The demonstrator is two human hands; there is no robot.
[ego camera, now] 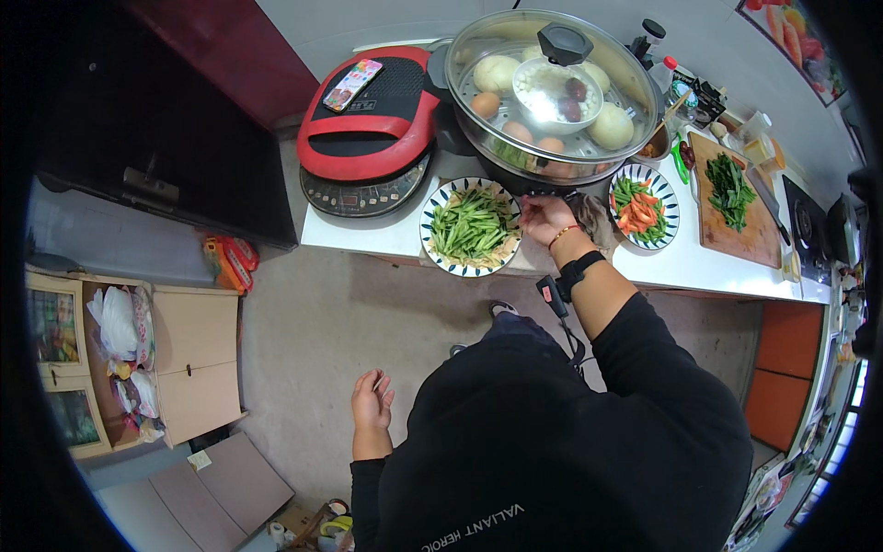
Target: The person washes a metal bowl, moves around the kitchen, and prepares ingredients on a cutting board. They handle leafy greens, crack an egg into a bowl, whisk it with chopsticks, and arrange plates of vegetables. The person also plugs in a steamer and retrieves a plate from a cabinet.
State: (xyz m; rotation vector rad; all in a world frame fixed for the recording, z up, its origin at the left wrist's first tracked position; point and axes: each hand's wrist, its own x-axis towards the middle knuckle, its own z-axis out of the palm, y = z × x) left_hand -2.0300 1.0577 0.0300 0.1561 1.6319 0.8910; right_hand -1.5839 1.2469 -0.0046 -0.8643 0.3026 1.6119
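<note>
My right hand (545, 215) is at the lower front of a large electric steamer (552, 96), its fingertips by the base's front edge; what they touch there is hidden. Under the steamer's glass lid are buns, eggs and a white bowl (548, 110) with red dates. Just left of this hand stands a patterned plate (470, 228) of cut green stalks. To its right lie a crumpled dark cloth (592, 219) and a plate (641, 207) of green pieces and red pepper strips. My left hand (372, 400) hangs over the floor beside my body, fingers loosely curled, holding nothing.
A red electric griddle (369, 131) with a phone (352, 85) on it stands at the counter's left. Rightwards are a wooden cutting board (745, 228) with chopped greens, a knife (769, 203) and a black cooktop (808, 221). A cabinet (196, 331) stands at the left.
</note>
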